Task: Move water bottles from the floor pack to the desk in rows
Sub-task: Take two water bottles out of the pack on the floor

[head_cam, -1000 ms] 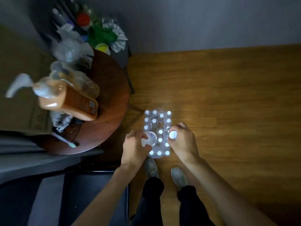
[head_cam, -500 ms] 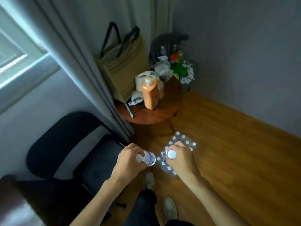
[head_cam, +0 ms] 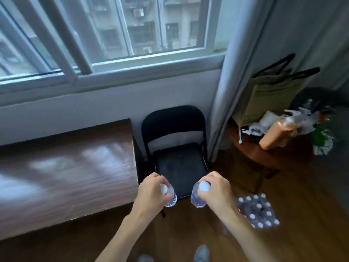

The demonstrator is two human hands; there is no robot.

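Note:
My left hand grips a small clear water bottle by its white-capped top. My right hand grips a second water bottle the same way. Both bottles hang upright in the air in front of the black chair, level with the desk's right end. The plastic-wrapped pack of white-capped bottles lies on the wooden floor to the right of my right arm. The dark wooden desk stretches to the left under the window, its top bare.
A black folding chair stands between the desk and a pale curtain. A small round table at right carries an orange pump bottle, a paper bag and clutter. My shoes show at the bottom edge.
I have stood up and turned left from the floor pack. Both hands lifted a bottle each out of the pack and now hold them by the desk's right end.

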